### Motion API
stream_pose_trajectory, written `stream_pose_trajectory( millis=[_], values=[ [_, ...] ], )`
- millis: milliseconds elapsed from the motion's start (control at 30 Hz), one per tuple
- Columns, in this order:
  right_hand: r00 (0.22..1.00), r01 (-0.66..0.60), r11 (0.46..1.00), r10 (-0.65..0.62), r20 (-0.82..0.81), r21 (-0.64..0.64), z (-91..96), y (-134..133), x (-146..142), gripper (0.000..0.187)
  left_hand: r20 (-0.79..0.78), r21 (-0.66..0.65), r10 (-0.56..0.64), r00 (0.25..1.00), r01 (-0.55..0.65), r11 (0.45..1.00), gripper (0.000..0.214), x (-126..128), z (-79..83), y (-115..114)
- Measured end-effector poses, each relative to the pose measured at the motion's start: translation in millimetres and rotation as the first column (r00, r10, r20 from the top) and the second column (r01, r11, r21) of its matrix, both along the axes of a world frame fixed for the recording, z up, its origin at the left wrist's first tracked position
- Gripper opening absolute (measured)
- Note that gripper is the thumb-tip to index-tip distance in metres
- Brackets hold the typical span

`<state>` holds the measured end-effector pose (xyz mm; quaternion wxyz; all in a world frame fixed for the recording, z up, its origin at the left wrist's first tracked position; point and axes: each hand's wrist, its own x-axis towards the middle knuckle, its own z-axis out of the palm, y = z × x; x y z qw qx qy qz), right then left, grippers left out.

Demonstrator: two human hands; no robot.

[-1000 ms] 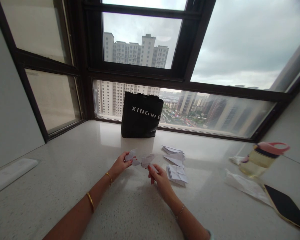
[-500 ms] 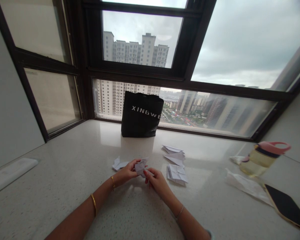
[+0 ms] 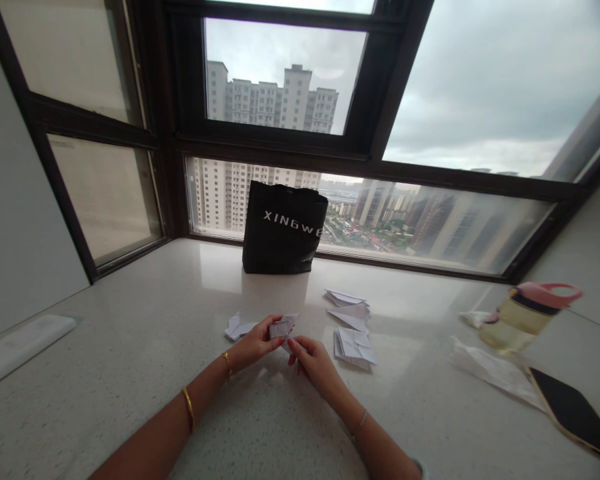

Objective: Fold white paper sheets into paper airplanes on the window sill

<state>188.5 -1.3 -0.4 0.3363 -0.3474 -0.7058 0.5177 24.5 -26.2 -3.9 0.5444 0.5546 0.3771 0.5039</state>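
Observation:
My left hand (image 3: 254, 345) and my right hand (image 3: 314, 361) meet low over the pale speckled counter (image 3: 145, 360), both pinching one small folded white paper piece (image 3: 283, 327) between the fingertips. Another folded white paper piece (image 3: 238, 327) lies on the counter just left of my left hand, apart from it. Right of my right hand sits a stack of folded white papers (image 3: 354, 347), and a second small pile of folded papers (image 3: 349, 305) lies a little farther back.
A black bag with white letters (image 3: 283, 230) stands by the window. At the right are a drinking bottle with a pink lid (image 3: 526, 317), crumpled white wrapping (image 3: 490, 371) and a dark phone (image 3: 573, 413). A white flat object (image 3: 17, 347) lies far left.
A second ago my hands were apart, each on a paper piece. The left one's piece now lies on the counter, and both hands have closed together on the other piece.

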Motion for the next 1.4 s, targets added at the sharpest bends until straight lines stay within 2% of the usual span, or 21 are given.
stream_pose_trajectory(
  millis=[367, 467, 567, 633, 700, 800, 933, 1400],
  values=[
    [0.998, 0.036, 0.997, -0.039, 0.05, 0.067, -4.9, 2.2, 0.1, 0.042, 0.032, 0.053, 0.012, 0.999, -0.013, 0.999, 0.054, -1.7, 0.6, 1.3],
    [0.988, 0.155, 0.981, -0.154, -0.016, 0.121, -8.0, 3.8, 0.9, 0.038, 0.064, 0.039, 0.004, 0.998, -0.007, 0.999, 0.054, -1.0, 3.6, -0.1],
    [0.951, 0.308, 0.934, -0.294, -0.099, 0.184, -10.0, 6.1, 3.4, 0.038, 0.095, 0.022, -0.006, 0.995, 0.004, 1.0, 0.053, 0.2, 6.3, -1.7],
    [0.934, 0.355, 0.915, -0.337, -0.12, 0.192, -10.0, 7.0, 5.0, 0.041, 0.089, 0.015, -0.005, 0.996, 0.003, 1.0, 0.052, 1.1, 7.6, -2.8],
    [0.936, 0.349, 0.921, -0.333, -0.116, 0.174, -9.3, 6.8, 5.5, 0.043, 0.054, 0.023, 0.004, 0.999, -0.005, 1.0, 0.049, 2.0, 8.6, -3.7],
    [0.96, 0.27, 0.954, -0.257, -0.111, 0.131, -9.2, 5.5, 4.2, 0.045, -0.005, 0.054, 0.007, 1.0, -0.007, 0.999, 0.046, 3.3, 9.4, -4.5],
    [0.98, 0.187, 0.975, -0.178, -0.087, 0.117, -11.8, 5.3, 2.4, 0.044, -0.007, 0.068, -0.035, 0.999, 0.036, 0.997, 0.046, 3.6, 7.2, -3.0],
    [0.981, 0.182, 0.972, -0.17, -0.092, 0.147, -11.5, 5.8, 2.3, 0.041, -0.114, 0.08, 0.008, 0.993, 0.001, 0.997, 0.049, 0.5, -2.3, 2.1]
  ],
)
